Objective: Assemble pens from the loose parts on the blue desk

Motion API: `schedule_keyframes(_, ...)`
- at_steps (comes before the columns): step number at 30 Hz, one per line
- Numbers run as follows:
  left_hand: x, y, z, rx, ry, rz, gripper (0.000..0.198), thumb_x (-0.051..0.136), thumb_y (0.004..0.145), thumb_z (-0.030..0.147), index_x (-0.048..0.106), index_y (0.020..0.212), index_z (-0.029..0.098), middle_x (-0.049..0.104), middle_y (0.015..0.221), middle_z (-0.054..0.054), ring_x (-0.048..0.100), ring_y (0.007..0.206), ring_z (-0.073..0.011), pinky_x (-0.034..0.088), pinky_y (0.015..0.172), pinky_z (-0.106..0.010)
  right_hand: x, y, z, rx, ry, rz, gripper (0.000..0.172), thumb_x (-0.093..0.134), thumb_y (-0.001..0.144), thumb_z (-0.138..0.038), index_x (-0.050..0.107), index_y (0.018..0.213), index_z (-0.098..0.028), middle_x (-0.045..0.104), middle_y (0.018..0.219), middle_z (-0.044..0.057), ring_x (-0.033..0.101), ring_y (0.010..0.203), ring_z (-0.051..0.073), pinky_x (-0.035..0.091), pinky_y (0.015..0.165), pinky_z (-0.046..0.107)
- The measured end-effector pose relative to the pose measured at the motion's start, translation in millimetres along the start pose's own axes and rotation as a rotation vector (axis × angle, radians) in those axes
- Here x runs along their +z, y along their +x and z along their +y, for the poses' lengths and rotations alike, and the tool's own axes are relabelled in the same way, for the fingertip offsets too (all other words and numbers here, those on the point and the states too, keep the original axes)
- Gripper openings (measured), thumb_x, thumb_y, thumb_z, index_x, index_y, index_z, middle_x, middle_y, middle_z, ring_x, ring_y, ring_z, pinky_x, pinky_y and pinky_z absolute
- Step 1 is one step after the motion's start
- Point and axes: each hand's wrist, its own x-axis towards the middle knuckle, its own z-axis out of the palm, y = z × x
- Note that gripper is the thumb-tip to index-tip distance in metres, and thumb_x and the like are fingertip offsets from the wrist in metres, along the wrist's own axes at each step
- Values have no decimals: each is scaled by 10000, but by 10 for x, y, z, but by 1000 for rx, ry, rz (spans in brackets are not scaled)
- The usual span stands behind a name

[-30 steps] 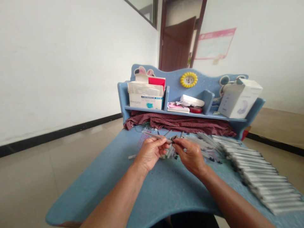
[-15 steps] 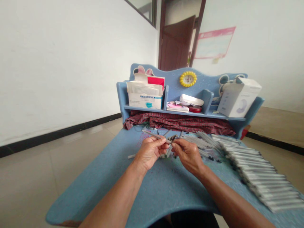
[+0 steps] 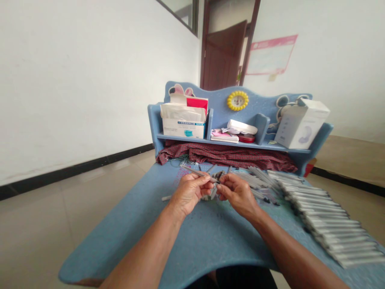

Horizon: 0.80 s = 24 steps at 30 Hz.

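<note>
My left hand (image 3: 190,192) pinches a slim translucent pen barrel (image 3: 193,170) between thumb and fingers. The barrel slants up to the left, and its near end points at my right hand (image 3: 239,196). At that end, my right thumb and fingertips are closed together; a small dark piece shows beside them, too blurred to name. Just behind my fingertips lies a dark patterned bundle (image 3: 218,175), partly hidden. Loose clear tubes (image 3: 254,179) are heaped right of my right hand, with small black pieces (image 3: 266,200) in front of them.
Rows of pens (image 3: 333,224) are stacked along the blue table's (image 3: 129,237) right side. Behind stands a blue shelf (image 3: 180,139) with a mask box (image 3: 183,127), a white box (image 3: 300,124) and a yellow flower-shaped clock (image 3: 237,100). Checked cloth (image 3: 228,155) lies beneath the shelf.
My right fingertips have shifted slightly down and away from the barrel's end, showing a dark bit there. My left hand and the barrel stay nearly in place.
</note>
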Motion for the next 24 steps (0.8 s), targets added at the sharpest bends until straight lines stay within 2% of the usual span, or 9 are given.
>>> schedule_keyframes(3, 2, -4, 3, -2, 1, -6, 67, 656, 682, 71, 603, 722, 73, 617, 624, -53, 581, 529, -110, 466, 447, -169, 4, -23, -14, -38, -133, -1, 295, 506, 835, -434, 551, 701, -175, 561, 583, -10, 529, 496, 107, 430, 489, 226)
schedule_keyframes(6, -4, 1, -5, -8, 9, -22, 91, 677, 669, 85, 602, 720, 75, 616, 613, -51, 579, 527, -110, 466, 454, -169, 3, -27, -48, 16, -157, -57, 408, 416, 868, -485, 556, 658, -165, 560, 534, 0, 525, 450, 107, 415, 445, 219)
schedule_keyframes(9, -17, 12, -23, -7, 14, -34, 105, 683, 665, 95, 603, 730, 77, 613, 608, -51, 577, 532, -111, 466, 456, -169, 4, -18, -56, 44, -35, -51, 297, 534, 810, -475, 532, 797, -178, 563, 550, -26, 532, 455, 111, 427, 435, 214)
schedule_keyframes(11, -25, 18, -34, -4, 16, -34, 107, 681, 667, 95, 603, 738, 77, 615, 612, -53, 577, 533, -114, 466, 455, -172, 5, -17, -51, 29, 22, -22, 283, 601, 769, -449, 507, 838, -190, 569, 572, -38, 536, 472, 111, 440, 450, 217)
schedule_keyframes(13, -27, 19, -40, -8, 21, -33, 104, 676, 671, 94, 599, 739, 79, 618, 614, -55, 575, 527, -113, 466, 455, -175, 3, -23, -48, 21, -23, -24, 284, 549, 803, -463, 519, 778, -181, 572, 560, -25, 532, 459, 109, 434, 446, 219)
schedule_keyframes(16, -20, 17, -40, -10, 22, -35, 92, 667, 675, 89, 597, 733, 82, 617, 608, -52, 569, 514, -108, 461, 448, -173, -4, -32, -54, 49, -126, -45, 397, 422, 860, -499, 538, 682, -164, 572, 525, 0, 520, 419, 107, 406, 414, 216)
schedule_keyframes(20, -10, 17, -37, -5, 22, -28, 58, 639, 691, 72, 598, 731, 73, 604, 595, -47, 567, 520, -106, 460, 452, -169, 2, -30, -65, 62, -4, -18, 291, 568, 788, -467, 517, 819, -182, 574, 539, -34, 531, 436, 107, 429, 427, 209)
schedule_keyframes(22, -14, 21, -41, -11, 32, -24, 57, 633, 697, 73, 594, 738, 73, 606, 602, -49, 569, 523, -107, 463, 455, -171, 8, -27, -65, 57, 6, -12, 290, 564, 792, -464, 508, 787, -179, 567, 524, -35, 520, 419, 98, 425, 419, 202)
schedule_keyframes(24, -24, 26, -50, -19, 42, -34, 65, 636, 698, 82, 591, 743, 76, 610, 609, -51, 567, 518, -107, 462, 454, -174, 8, -27, -60, 73, -41, -26, 360, 466, 843, -491, 507, 688, -169, 562, 497, -15, 507, 391, 92, 407, 395, 196)
